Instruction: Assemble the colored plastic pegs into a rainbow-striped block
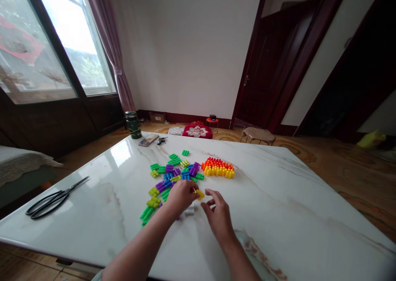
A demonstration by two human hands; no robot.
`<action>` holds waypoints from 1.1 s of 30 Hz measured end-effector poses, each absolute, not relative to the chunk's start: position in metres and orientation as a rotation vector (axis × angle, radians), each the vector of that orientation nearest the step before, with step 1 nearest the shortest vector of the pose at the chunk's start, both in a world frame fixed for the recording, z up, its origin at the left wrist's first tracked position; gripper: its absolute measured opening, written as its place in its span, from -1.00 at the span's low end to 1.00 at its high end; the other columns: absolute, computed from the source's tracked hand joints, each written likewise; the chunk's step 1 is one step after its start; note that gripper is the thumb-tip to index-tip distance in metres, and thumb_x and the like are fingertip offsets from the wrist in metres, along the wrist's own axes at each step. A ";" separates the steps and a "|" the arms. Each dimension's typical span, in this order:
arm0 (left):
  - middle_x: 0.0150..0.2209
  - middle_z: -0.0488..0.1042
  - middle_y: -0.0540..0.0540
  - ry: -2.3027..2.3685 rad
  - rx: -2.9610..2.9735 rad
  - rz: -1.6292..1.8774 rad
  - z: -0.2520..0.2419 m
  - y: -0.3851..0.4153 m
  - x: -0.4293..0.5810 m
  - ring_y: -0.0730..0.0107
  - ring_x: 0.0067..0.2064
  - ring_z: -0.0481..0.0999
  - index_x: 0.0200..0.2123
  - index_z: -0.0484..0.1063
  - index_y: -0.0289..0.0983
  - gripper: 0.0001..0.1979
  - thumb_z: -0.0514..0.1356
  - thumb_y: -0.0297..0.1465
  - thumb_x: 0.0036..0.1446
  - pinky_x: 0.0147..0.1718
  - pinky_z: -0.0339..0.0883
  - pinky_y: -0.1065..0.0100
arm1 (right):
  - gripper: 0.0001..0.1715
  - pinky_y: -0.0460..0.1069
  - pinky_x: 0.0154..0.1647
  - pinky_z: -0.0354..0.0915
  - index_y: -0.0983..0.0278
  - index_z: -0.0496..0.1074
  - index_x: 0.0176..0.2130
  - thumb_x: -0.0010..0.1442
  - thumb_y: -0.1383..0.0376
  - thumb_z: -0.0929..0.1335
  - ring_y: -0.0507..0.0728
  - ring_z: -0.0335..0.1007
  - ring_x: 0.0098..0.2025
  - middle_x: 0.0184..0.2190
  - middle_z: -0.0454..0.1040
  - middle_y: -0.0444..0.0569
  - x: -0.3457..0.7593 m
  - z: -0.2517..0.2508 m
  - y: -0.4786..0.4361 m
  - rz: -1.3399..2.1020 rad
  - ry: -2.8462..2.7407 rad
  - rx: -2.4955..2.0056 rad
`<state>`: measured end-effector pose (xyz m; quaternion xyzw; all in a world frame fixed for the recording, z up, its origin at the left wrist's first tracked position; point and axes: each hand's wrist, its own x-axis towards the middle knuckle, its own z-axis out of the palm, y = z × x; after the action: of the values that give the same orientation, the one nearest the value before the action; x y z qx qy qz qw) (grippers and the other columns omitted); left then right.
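Note:
My left hand [183,194] pinches a small yellow plastic piece [200,194] between thumb and fingers, just above the table. Close to its right, my right hand [219,211] is held with thumb and fingers apart, and nothing shows between them. Beyond the hands, a block of upright round-topped pieces stands in rows, red [214,161], orange [206,166] and yellow [219,172]. Green pieces [175,160], purple pieces [194,169], blue pieces [185,175] and yellow-green pieces [154,202] lie loose around my left hand. A whitish piece [189,209] is partly hidden under my left wrist.
On the marble-patterned table [278,206], black-handled scissors [54,200] lie at the left. A dark green bottle [133,125], a phone [149,140] and keys [161,140] are at the far left corner. A stool [258,135] stands beyond the far edge.

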<state>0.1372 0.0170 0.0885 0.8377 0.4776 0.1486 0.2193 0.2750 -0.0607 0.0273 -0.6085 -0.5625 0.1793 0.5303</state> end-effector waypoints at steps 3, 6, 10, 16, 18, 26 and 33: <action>-0.42 0.54 -0.01 1.272 2.353 0.350 0.092 0.005 0.145 0.38 -0.37 0.46 -0.33 0.55 -0.21 -0.81 0.18 -0.44 -0.06 -0.40 0.22 0.44 | -0.79 -0.08 -0.37 0.34 0.28 0.48 -0.23 0.14 0.25 0.32 0.04 0.40 -0.37 -0.26 0.49 0.01 0.278 0.032 -0.062 0.397 -1.408 -1.401; -0.40 0.55 -0.03 1.253 2.384 0.372 0.094 -0.002 0.149 0.36 -0.34 0.48 -0.36 0.55 -0.22 -0.78 0.15 -0.50 -0.09 -0.35 0.25 0.43 | -0.79 -0.09 -0.36 0.31 0.28 0.49 -0.27 0.18 0.22 0.32 0.03 0.39 -0.36 -0.33 0.47 -0.03 0.278 0.034 -0.065 0.386 -1.438 -1.385; -0.29 0.56 -0.05 1.224 2.361 0.428 0.097 -0.008 0.152 0.34 -0.27 0.50 -0.29 0.54 -0.21 -0.77 0.14 -0.49 -0.02 -0.28 0.30 0.42 | -0.80 -0.10 -0.37 0.31 0.26 0.51 -0.27 0.16 0.22 0.33 0.02 0.37 -0.36 -0.32 0.44 -0.05 0.285 0.032 -0.064 0.300 -1.418 -1.423; -0.21 0.55 -0.06 1.210 2.345 0.334 0.102 -0.022 0.158 0.31 -0.24 0.52 -0.15 0.51 -0.16 -0.73 0.18 -0.36 0.05 -0.24 0.34 0.38 | -0.76 -0.06 -0.33 0.32 0.33 0.49 -0.27 0.09 0.26 0.31 0.04 0.36 -0.40 -0.32 0.46 0.00 0.331 0.018 -0.044 0.096 -1.247 -1.613; -0.20 0.55 -0.09 1.204 2.364 0.268 0.101 -0.028 0.160 0.26 -0.22 0.53 -0.15 0.52 -0.15 -0.73 0.18 -0.33 0.05 -0.23 0.35 0.35 | -0.74 -0.04 -0.29 0.33 0.35 0.49 -0.27 0.06 0.29 0.30 0.06 0.38 -0.39 -0.33 0.47 0.02 0.348 0.012 -0.034 0.069 -1.200 -1.677; -0.11 0.52 -0.18 1.139 2.406 0.011 0.103 -0.043 0.168 0.05 -0.08 0.50 -0.06 0.50 -0.13 -0.64 0.20 -0.26 0.04 -0.09 0.33 0.17 | -0.74 -0.03 -0.24 0.34 0.35 0.51 -0.31 -0.03 0.35 0.30 0.09 0.44 -0.37 -0.36 0.53 0.01 0.370 -0.007 0.020 0.146 -1.177 -1.862; -0.08 0.51 -0.19 1.181 2.385 -0.017 0.109 -0.038 0.165 0.02 -0.06 0.50 -0.02 0.48 -0.12 -0.62 0.21 -0.28 0.04 -0.09 0.33 0.15 | -0.68 -0.02 -0.21 0.32 0.42 0.44 -0.23 0.01 0.32 0.28 0.11 0.43 -0.34 -0.30 0.52 0.10 0.371 -0.018 0.029 0.047 -1.050 -1.895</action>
<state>0.1655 -0.0383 0.1085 0.8705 0.4311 -0.0063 0.2375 0.3711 0.0285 -0.0180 -0.7726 -0.4283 0.0190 0.4683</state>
